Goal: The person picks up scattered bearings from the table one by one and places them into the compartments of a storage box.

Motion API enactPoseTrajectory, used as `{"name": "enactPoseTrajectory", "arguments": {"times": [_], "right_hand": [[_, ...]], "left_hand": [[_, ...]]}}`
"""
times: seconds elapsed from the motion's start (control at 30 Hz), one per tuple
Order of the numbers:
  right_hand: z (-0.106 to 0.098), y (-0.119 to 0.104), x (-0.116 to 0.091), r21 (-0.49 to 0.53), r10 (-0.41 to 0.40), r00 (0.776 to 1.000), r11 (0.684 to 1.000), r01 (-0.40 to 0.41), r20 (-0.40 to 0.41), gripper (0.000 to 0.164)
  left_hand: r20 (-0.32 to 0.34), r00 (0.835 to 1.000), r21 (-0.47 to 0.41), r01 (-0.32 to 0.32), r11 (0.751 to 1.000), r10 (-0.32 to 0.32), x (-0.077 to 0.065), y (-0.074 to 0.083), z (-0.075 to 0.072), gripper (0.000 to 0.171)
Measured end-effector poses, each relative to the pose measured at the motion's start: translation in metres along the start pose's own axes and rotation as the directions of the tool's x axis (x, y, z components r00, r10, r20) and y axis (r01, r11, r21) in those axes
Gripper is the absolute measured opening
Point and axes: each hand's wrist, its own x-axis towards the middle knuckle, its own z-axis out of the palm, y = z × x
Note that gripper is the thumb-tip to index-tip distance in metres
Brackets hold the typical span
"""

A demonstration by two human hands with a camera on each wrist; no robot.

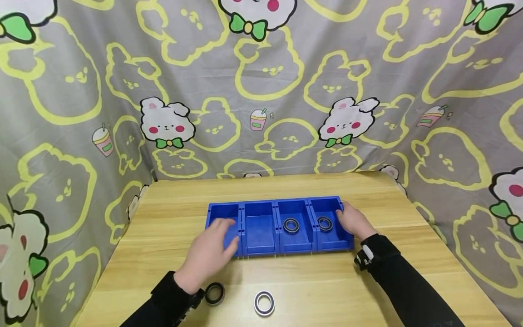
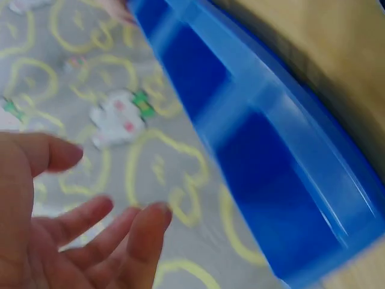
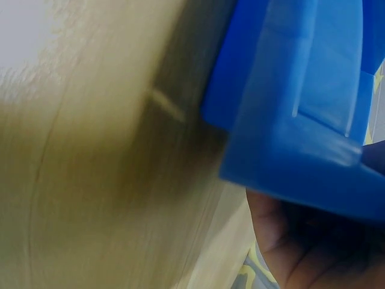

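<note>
A row of joined blue bins lies across the table. My right hand grips its right end wall, the thumb over the rim; in the right wrist view the palm is in shadow below the blue plastic. One ball bearing is in the third bin from the left, and another bearing in the rightmost. My left hand hovers at the leftmost bin, partly covering it. Its fingers are loosely bent and apart, with nothing between them in the left wrist view.
On the table in front of the bins lie a dark bearing, close to my left wrist, and a silver-rimmed bearing. A patterned grey curtain hangs behind the wooden table and at both sides.
</note>
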Motion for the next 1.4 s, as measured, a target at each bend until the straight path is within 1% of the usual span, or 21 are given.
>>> {"name": "enactPoseTrajectory", "arguments": {"times": [0.07,0.1,0.13,0.2,0.3,0.37,0.5,0.53,0.57,0.63,0.7,0.77,0.83,0.93,1.0,1.07,1.1,1.2,1.4], "right_hand": [[0.000,0.001,0.001,-0.008,-0.004,1.000,1.000,0.004,-0.010,0.053],[0.000,0.001,0.001,-0.010,-0.005,1.000,1.000,0.005,-0.011,0.053],[0.001,0.001,0.001,-0.012,-0.006,1.000,1.000,0.006,-0.013,0.053],[0.001,0.002,0.002,-0.014,-0.008,1.000,1.000,0.008,-0.016,0.053],[0.002,0.002,0.002,-0.019,-0.011,1.000,1.000,0.011,-0.022,0.052],[0.002,0.002,0.002,-0.016,-0.011,1.000,1.000,0.010,-0.026,0.052],[0.002,0.002,0.002,-0.017,-0.005,1.000,1.000,0.004,-0.028,0.052],[0.001,0.001,0.002,-0.017,-0.002,1.000,1.000,0.001,-0.026,0.052],[0.001,0.001,0.001,-0.012,0.004,1.000,1.000,-0.004,-0.024,0.053],[0.001,0.001,0.001,-0.001,0.015,1.000,1.000,-0.015,-0.018,0.053],[0.001,0.000,0.001,0.008,0.023,1.000,1.000,-0.023,-0.013,0.053],[0.001,0.000,0.000,0.016,0.026,1.000,1.000,-0.026,-0.010,0.053],[0.001,0.001,0.001,0.014,0.024,1.000,1.000,-0.024,-0.011,0.053],[0.003,0.003,0.001,0.013,0.025,1.000,1.000,-0.025,-0.013,0.054],[0.005,0.004,0.001,0.014,0.026,1.000,1.000,-0.025,-0.014,0.054],[0.006,0.004,0.002,0.014,0.024,1.000,1.000,-0.024,-0.017,0.054],[0.006,0.004,0.002,0.014,0.023,1.000,1.000,-0.023,-0.019,0.054],[0.006,0.004,0.002,0.014,0.023,0.999,1.000,-0.023,-0.021,0.054],[0.003,0.004,0.002,0.016,0.026,0.999,1.000,-0.025,-0.023,0.055]], "left_hand": [[0.064,0.996,0.010,-0.070,0.998,0.069,-0.005,0.013,0.001,0.045],[0.100,0.990,0.014,-0.100,0.995,0.098,-0.008,0.018,0.002,0.047],[0.138,0.983,0.015,-0.128,0.992,0.125,-0.011,0.024,0.004,0.049],[0.213,0.960,0.013,-0.187,0.982,0.180,-0.018,0.032,0.010,0.051],[0.307,0.917,-0.002,-0.266,0.964,0.254,-0.026,0.040,0.020,0.053],[0.367,0.882,-0.013,-0.313,0.950,0.296,-0.030,0.043,0.026,0.053],[0.481,0.808,-0.052,-0.363,0.930,0.342,-0.034,0.047,0.034,0.051],[0.497,0.792,-0.064,-0.374,0.925,0.355,-0.035,0.047,0.036,0.049],[0.502,0.780,-0.076,-0.391,0.917,0.374,-0.036,0.048,0.037,0.047],[0.494,0.762,-0.099,-0.429,0.898,0.419,-0.038,0.048,0.041,0.044],[0.467,0.751,-0.112,-0.473,0.874,0.467,-0.041,0.048,0.044,0.041],[0.451,0.739,-0.116,-0.506,0.854,0.500,-0.044,0.048,0.047,0.037],[0.460,0.725,-0.130,-0.515,0.847,0.512,-0.046,0.048,0.050,0.034],[0.485,0.705,-0.149,-0.516,0.843,0.517,-0.048,0.049,0.053,0.030],[0.491,0.696,-0.159,-0.520,0.839,0.524,-0.049,0.050,0.054,0.027],[0.486,0.693,-0.159,-0.528,0.834,0.532,-0.050,0.051,0.056,0.025],[0.479,0.694,-0.157,-0.535,0.830,0.538,-0.050,0.051,0.057,0.024],[0.473,0.697,-0.148,-0.539,0.829,0.538,-0.050,0.053,0.058,0.024],[0.492,0.700,-0.141,-0.524,0.840,0.518,-0.049,0.055,0.058,0.020]]}}
